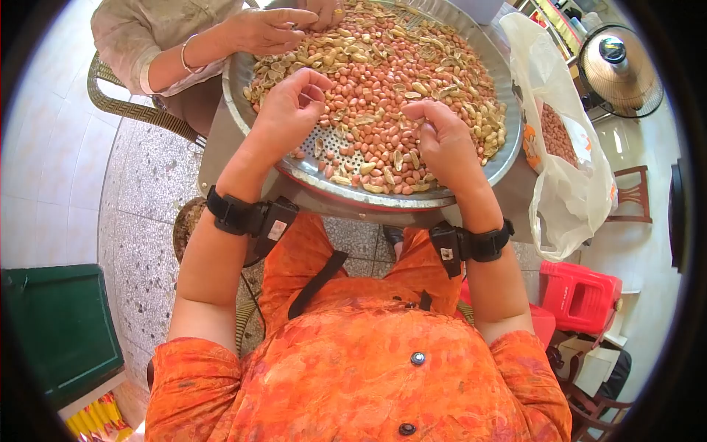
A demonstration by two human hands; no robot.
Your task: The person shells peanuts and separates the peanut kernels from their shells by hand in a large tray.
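Observation:
A wide round metal tray holds shelled reddish peanuts, unshelled peanuts and split shells. Over its left side, my left hand has its fingers curled in towards the thumb. Whatever lies inside that hand, if anything, is hidden. My right hand hovers above the right part of the heap, fingers bent into the palm and the index finger reaching left. I cannot make out anything in it. Beneath my left hand, the perforated tray bottom shows among scattered peanuts.
Another person's hands are at the tray's far left edge. A white plastic bag hangs at the table's right, near more reddish peanuts. A fan stands behind it. Red plastic stools are below right.

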